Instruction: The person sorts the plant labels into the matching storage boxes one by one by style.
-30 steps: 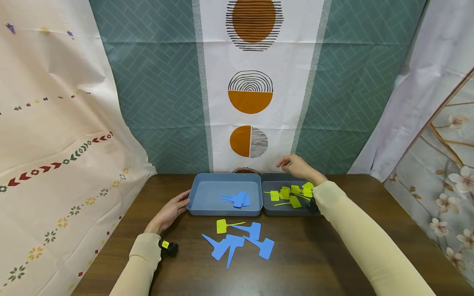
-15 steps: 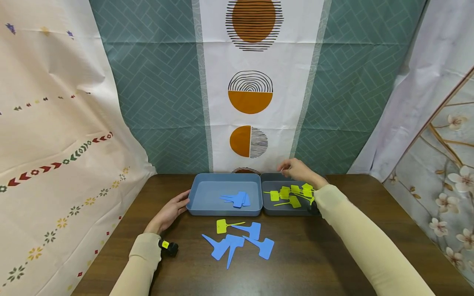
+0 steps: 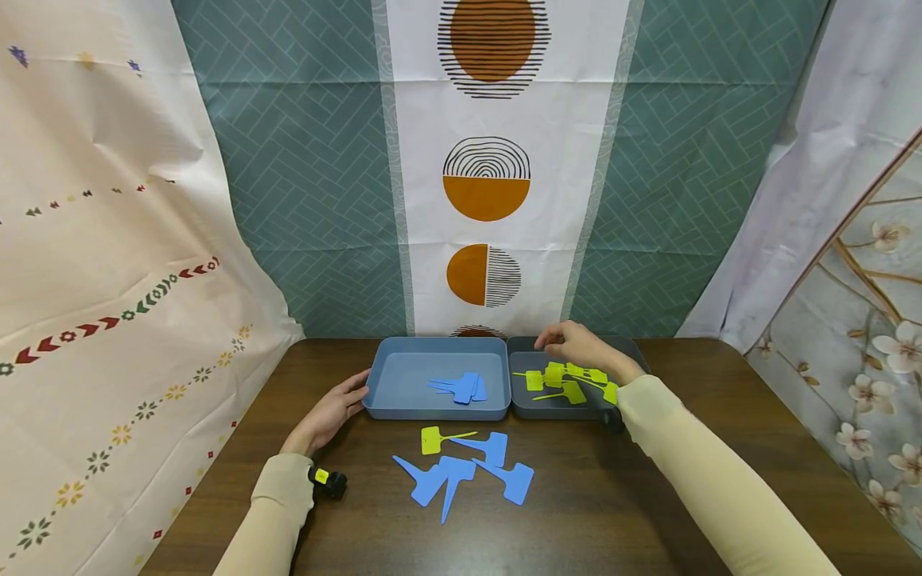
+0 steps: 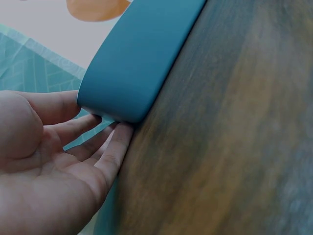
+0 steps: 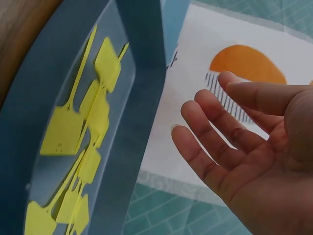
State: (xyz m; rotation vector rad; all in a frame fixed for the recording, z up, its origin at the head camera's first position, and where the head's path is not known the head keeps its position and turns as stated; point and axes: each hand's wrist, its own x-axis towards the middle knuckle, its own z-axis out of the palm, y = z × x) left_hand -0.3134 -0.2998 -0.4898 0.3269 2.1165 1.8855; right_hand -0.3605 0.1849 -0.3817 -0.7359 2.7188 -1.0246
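Observation:
My left hand [image 3: 333,414] rests its fingers against the left wall of the blue tray [image 3: 389,410]; in the left wrist view its fingertips touch the tray's rounded corner. Several blue T-shaped plant labels [image 3: 464,389] lie inside that tray. My right hand [image 3: 582,347] hovers over the back of the dark grey tray [image 3: 533,414], fingers loosely bent. Nothing shows between its fingers in the right wrist view. Several yellow plant labels [image 5: 62,129] lie overlapping in the grey tray, some partly behind the wrist in the head view.
In front of the trays, one yellow plant label [image 3: 430,440] and several blue plant labels [image 3: 517,483] lie loose on the brown wooden table [image 3: 403,552]. The trays stand side by side at the table's back edge, before a hanging patterned cloth [image 3: 324,200].
My right hand has come down and slightly nearer over the grey tray, showing more of the yellow plant labels beside the wrist. The left hand and blue tray keep their places.

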